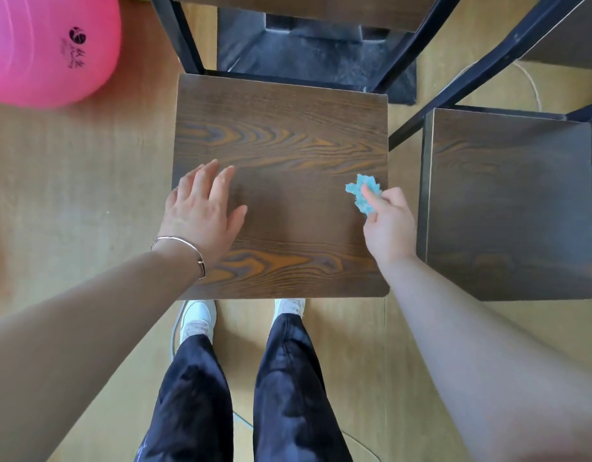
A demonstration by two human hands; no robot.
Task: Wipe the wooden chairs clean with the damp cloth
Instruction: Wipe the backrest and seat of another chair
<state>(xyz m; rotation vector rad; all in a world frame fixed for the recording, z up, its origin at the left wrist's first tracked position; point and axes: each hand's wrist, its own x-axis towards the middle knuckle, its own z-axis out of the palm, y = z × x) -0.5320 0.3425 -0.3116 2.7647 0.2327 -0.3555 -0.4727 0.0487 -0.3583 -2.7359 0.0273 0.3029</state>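
1. The main chair seat (288, 138) is right in the middle. It's dark brown wood with big orange-ish grain swirls, square with rounded corners. A black metal frame (184, 38) rises at its far side.
2. The cloth (361, 190) is small, light blue and all scrunched up, at the right edge of that seat. The right hand (391, 225) has its fingers curled round it, pinching it.
3. The left hand (201, 211) lies flat on the seat's left side, fingers straight, a bit spread, holding nothing. There's a silver bracelet (184, 248) on the wrist.
4. A second chair (508, 201) stands just beside it on the right, same wood, in shade.
5. A pink ball (37, 61) sits on the floor (88, 195) upper left, with a dark mat (304, 61) behind the chair. White shoes (198, 315) are at the seat's near edge.
6. The ball has a round black logo with some characters under it, too blurry for me to read.
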